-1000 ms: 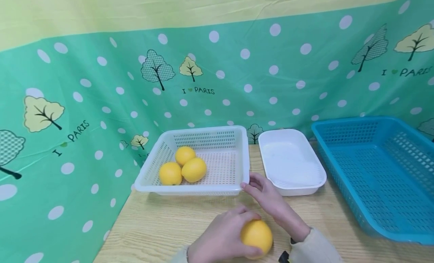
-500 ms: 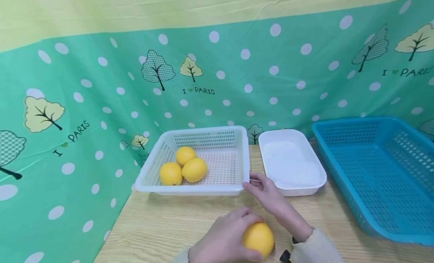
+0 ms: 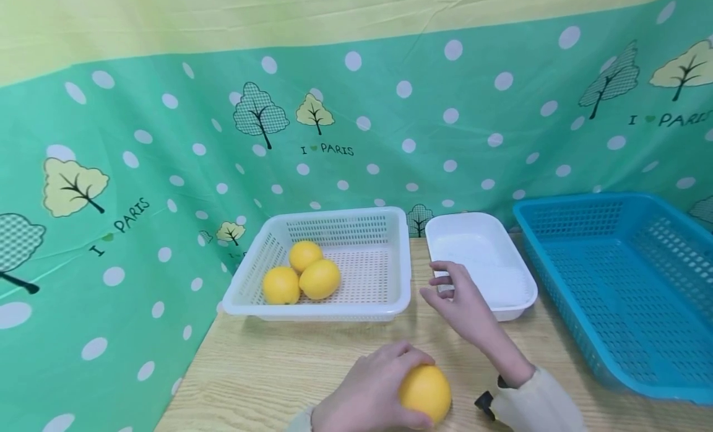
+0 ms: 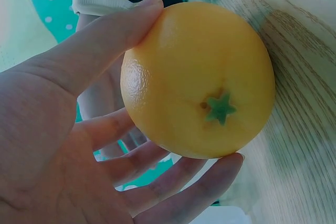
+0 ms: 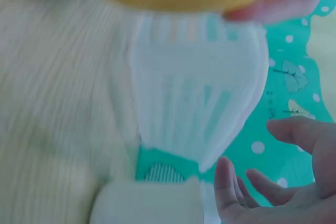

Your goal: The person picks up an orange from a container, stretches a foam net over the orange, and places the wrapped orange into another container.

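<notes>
My left hand (image 3: 367, 385) grips an orange (image 3: 426, 393) low over the front of the table, thumb on one side and fingers on the other. In the left wrist view a green star-shaped stem mark (image 4: 221, 108) shows on its skin; whether it touches the wood I cannot tell. Three more fruits, yellow-orange and round, lie together in the left part of a white slotted basket (image 3: 317, 310). My right hand (image 3: 461, 303) hovers with loosely bent fingers between that basket and a white tray (image 3: 473, 259), holding nothing. It stands apart from the basket's rim.
At the right stands a large blue basket (image 3: 604, 283) with slotted walls. The wooden table (image 3: 267, 358) carries all the containers. Behind and to the left hangs a green dotted cloth (image 3: 345, 116). A black strap piece (image 3: 484, 404) sits at the right sleeve.
My right hand has let go of the white basket's front right corner and moved right, over the white tray's near left edge. The left hand and its orange stay almost still.
</notes>
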`<state>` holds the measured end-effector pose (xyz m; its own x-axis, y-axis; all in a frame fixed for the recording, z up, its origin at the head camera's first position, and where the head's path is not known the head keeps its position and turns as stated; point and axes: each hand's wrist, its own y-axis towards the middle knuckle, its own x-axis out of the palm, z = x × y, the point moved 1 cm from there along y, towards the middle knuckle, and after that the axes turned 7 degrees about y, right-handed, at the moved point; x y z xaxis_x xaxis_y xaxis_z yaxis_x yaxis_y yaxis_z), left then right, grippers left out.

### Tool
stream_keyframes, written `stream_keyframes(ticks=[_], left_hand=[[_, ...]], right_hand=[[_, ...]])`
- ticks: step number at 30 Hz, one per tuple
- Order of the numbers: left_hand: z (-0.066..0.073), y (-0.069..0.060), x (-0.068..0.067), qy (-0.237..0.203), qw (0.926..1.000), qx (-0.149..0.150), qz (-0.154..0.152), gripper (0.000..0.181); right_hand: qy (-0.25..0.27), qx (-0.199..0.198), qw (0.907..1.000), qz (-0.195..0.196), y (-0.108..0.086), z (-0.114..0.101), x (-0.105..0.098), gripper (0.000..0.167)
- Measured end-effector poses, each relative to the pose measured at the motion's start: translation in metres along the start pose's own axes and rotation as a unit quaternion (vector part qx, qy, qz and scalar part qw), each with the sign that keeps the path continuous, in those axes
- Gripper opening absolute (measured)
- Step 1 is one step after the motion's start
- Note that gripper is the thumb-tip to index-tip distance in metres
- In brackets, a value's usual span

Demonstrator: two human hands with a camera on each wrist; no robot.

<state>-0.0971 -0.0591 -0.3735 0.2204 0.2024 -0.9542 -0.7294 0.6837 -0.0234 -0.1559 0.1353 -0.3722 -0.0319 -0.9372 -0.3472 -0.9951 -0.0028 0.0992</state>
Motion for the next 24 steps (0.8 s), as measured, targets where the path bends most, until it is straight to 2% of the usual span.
stream_keyframes(ticks=[4,8,11,18,24], left_hand=[[0.0,0.0,0.001,-0.001,1.0,-0.003,-0.006,0.061],[0.0,-0.001,0.002,0.004,1.0,0.004,-0.001,0.061],[0.001,-0.001,0.002,0.003,1.0,0.005,0.002,0.061],[0.001,-0.001,0.002,0.0,1.0,0.003,0.001,0.061],[0.0,0.0,0.002,-0.005,1.0,0.002,-0.001,0.063]], right_hand=[[-0.076,-0.04,0.9955,0.039,0.001,0.002,-0.009,0.057],[-0.129,-0.08,0.9851,0.08,0.003,0.004,-0.023,0.059],[-0.163,-0.097,0.9775,0.094,0.005,0.007,-0.032,0.064],[-0.215,-0.083,0.9707,0.068,0.009,0.019,-0.04,0.076],[-0.235,-0.062,0.9685,0.053,0.012,0.028,-0.041,0.07]])
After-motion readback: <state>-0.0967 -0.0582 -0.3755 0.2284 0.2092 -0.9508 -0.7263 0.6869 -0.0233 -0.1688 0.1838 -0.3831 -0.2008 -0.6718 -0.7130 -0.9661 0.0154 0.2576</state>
